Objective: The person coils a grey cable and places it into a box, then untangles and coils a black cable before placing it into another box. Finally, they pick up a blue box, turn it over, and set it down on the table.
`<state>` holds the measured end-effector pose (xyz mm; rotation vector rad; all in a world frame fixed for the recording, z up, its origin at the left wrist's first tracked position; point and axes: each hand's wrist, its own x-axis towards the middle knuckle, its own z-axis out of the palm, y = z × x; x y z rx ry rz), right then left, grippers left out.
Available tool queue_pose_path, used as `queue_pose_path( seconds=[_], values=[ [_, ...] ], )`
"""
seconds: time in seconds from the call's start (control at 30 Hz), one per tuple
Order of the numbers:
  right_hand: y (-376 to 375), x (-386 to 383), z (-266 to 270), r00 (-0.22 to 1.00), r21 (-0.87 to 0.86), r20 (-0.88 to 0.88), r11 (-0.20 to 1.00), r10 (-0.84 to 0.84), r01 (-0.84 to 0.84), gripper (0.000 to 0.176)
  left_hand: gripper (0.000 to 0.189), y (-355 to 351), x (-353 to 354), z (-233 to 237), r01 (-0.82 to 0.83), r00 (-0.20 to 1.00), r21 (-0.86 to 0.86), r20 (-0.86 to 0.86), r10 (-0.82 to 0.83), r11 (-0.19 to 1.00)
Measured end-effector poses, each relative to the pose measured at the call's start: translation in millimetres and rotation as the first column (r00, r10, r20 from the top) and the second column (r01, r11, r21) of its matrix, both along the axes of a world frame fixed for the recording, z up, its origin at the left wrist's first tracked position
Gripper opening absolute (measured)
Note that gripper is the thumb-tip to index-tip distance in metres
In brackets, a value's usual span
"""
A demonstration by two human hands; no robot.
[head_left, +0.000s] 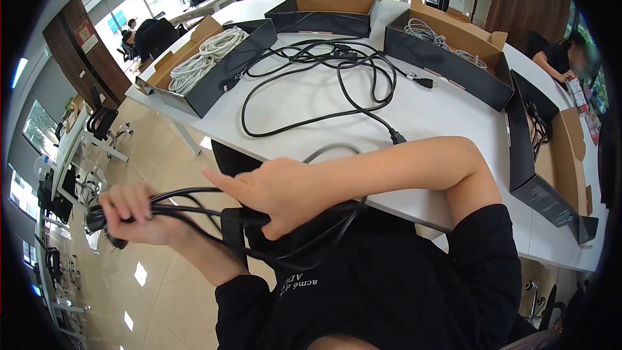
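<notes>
My left hand (137, 212), closed at the lower left, grips a black cable (194, 223) near its dark plug ends (97, 219); it is somewhat blurred. Several strands run in loops from there to my right hand (278, 191). That hand lies across the loops with its index finger stretched out and its thumb apart; its other fingers are partly hidden. A loop hangs below the right forearm, in front of my black shirt. More black cable (249, 107) lies loosely coiled on the white table (311, 100), with connectors at several ends.
An open black box (214, 87) of white cables stands at the table's left. Another box (317, 23) is at the back, one with pale cables (447, 68) at the back right, and one with black cables (544, 181) at the right. A person (564, 58) sits beyond.
</notes>
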<state>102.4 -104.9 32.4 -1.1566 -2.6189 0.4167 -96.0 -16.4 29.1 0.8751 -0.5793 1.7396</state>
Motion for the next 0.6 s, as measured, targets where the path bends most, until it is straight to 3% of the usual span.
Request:
queue_pose_path(
  seconds=[0.1,0.13,0.23,0.27,0.4,0.5,0.6],
  values=[
    [-5.4,-5.7,-2.3,0.995,-0.24,0.066,0.969,0.08,-0.062,0.086,0.017,23.8,-52.3,0.5,-0.052,0.993,-0.049,0.105,0.057,0.997],
    [-5.5,-8.0,-14.4,0.994,-0.215,0.03,0.972,0.105,-0.096,0.073,0.018,34.7,-73.6,-1.6,-0.071,0.987,-0.067,0.141,0.08,0.995],
    [1.3,-11.0,-33.4,0.898,-0.552,-0.437,0.772,0.053,-0.315,0.057,0.023,64.8,-140.1,-19.9,-0.043,0.979,-0.127,0.191,0.067,0.991],
    [5.3,-12.0,-37.5,0.862,-0.536,-0.503,0.76,0.063,-0.368,0.04,0.024,73.1,-160.0,-28.4,-0.063,0.965,-0.172,0.24,0.104,0.983],
    [7.3,-22.3,-38.5,0.748,-0.438,-0.663,0.804,0.013,-0.402,0.025,0.025,103.2,-217.1,-63.5,-0.148,0.903,-0.253,0.361,0.235,0.956],
    [-0.1,-33.1,-41.2,0.756,-0.422,-0.651,0.795,0.07,-0.437,0.027,0.023,99.3,-216.7,-67.0,-0.106,0.924,-0.206,0.342,0.173,0.973],
    [-9.5,-32.9,-35.8,0.774,-0.473,-0.633,0.796,-0.009,-0.377,0.04,0.021,96.4,-196.7,-57.8,-0.025,0.954,-0.139,0.293,0.065,0.99]
  ],
)
